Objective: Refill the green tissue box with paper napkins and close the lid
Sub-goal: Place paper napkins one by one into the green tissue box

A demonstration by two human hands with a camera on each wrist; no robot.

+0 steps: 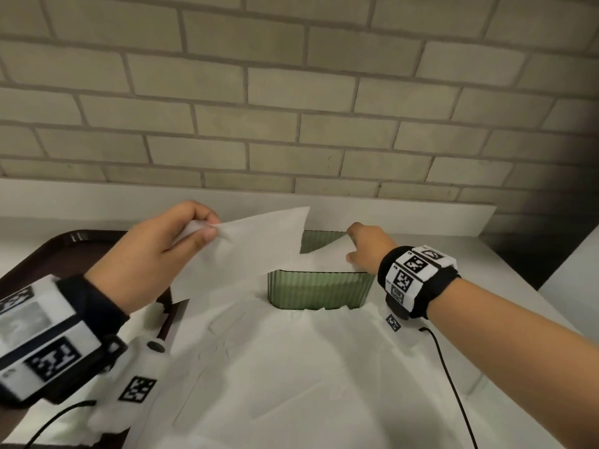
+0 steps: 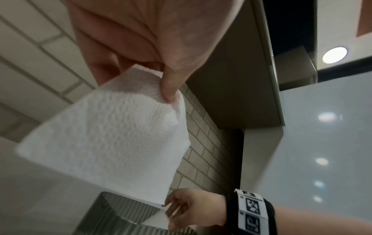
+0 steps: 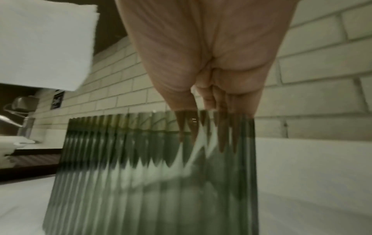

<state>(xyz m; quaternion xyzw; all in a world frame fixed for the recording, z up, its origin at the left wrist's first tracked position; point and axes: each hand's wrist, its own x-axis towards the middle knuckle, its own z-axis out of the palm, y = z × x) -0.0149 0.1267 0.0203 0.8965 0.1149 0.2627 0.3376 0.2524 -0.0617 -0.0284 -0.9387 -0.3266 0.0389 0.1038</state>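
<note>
The green ribbed tissue box [image 1: 319, 291] stands open-topped on the counter near the wall; no lid shows in any view. A white paper napkin [image 1: 259, 244] stretches from above the box's left side down into its opening. My left hand [image 1: 210, 230] pinches the napkin's upper corner between thumb and fingers, raised left of the box. My right hand [image 1: 351, 246] reaches into the box at its right end. In the right wrist view its fingers [image 3: 225, 124] and thumb point straight down inside the box [image 3: 141, 182], holding the napkin's lower end.
A large white paper sheet [image 1: 308, 367] covers the counter in front of the box. A dark brown tray [image 1: 64, 254] lies at the left. The brick wall [image 1: 291, 108] rises just behind the box. The counter's edge drops off at the right [image 1: 531, 286]. A faucet [image 3: 12, 122] stands further left.
</note>
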